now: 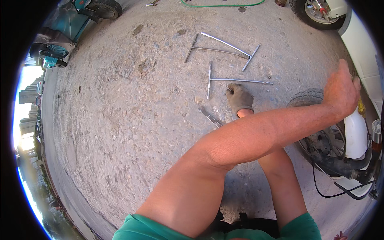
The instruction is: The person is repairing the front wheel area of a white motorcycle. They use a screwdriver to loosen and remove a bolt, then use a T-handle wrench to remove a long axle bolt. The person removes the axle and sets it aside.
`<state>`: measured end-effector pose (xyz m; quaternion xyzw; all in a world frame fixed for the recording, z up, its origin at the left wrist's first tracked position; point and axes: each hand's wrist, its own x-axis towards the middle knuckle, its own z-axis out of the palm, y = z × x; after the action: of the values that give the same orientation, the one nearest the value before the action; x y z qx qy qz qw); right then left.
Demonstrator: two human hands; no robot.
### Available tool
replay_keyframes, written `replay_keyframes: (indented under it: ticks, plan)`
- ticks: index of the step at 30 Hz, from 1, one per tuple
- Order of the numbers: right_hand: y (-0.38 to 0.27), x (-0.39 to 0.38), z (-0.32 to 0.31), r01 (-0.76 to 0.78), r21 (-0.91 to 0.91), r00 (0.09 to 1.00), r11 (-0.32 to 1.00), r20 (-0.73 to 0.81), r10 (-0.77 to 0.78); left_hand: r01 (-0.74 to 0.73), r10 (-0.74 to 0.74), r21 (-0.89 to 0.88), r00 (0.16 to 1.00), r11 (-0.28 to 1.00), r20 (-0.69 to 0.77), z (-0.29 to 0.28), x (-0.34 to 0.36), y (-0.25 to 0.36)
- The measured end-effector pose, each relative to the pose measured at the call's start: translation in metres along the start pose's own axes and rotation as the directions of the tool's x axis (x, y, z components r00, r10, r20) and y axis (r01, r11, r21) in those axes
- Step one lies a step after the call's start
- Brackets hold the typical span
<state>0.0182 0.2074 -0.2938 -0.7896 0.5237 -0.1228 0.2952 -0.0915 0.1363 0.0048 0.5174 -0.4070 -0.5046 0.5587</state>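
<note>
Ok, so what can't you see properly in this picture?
Head view:
Gloved right hand: curled, so anything inside is hidden.
Slim metal tool: lower end hidden behind left arm.
Lower-right wheel: partly hidden behind the same arm.
Top-left wheel: cut off by the upper edge.

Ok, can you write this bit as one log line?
Left hand: bare, near tyre | Right hand: gloved, near T-handle wrench | Ground: two more T-handle wrenches farther off

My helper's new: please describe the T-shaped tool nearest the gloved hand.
On the rough ground, find the gloved right hand. Just beyond it lies a silver T-shaped tool, crossbar leftward. Unlike the paired T-shaped tools farther off, it lies by itself.
</note>
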Motion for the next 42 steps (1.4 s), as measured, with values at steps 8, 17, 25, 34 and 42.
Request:
replay_keyframes:
  ticks: [8, 17, 25, 34, 42]
  plan:
    - [-0.004, 0.020, -0.004, -0.076, -0.121, 0.987, 0.990, 0.130, 0.091, -0.022, 0.021, -0.015, 1.000, 1.000, -0.006, 0.004, 0.006, -0.009]
    - [0.023, -0.005, -0.028, -0.081, -0.082, 0.978, 0.993, 0.187, 0.095, -0.044, 0.045, 0.050, 0.999, 0.998, -0.025, 0.006, 0.008, -0.008]
    - [0.046, -0.110, -0.021, 0.025, -0.002, 0.925, 1.000, -0.378, -0.024, -0.083, 0.094, 0.112, 0.991, 0.990, -0.090, 0.009, 0.007, -0.008]
    - [0.087, -0.199, -0.134, -0.234, 0.510, 0.950, 0.828, 0.302, 0.083, -0.125, 0.126, 0.031, 0.991, 0.992, -0.049, 0.013, 0.014, -0.018]
    - [0.043, -0.260, -0.282, -0.195, 0.649, 0.951, 0.735, 0.309, -0.021, -0.035, 0.035, -0.014, 0.999, 0.999, 0.015, 0.008, 0.010, -0.013]
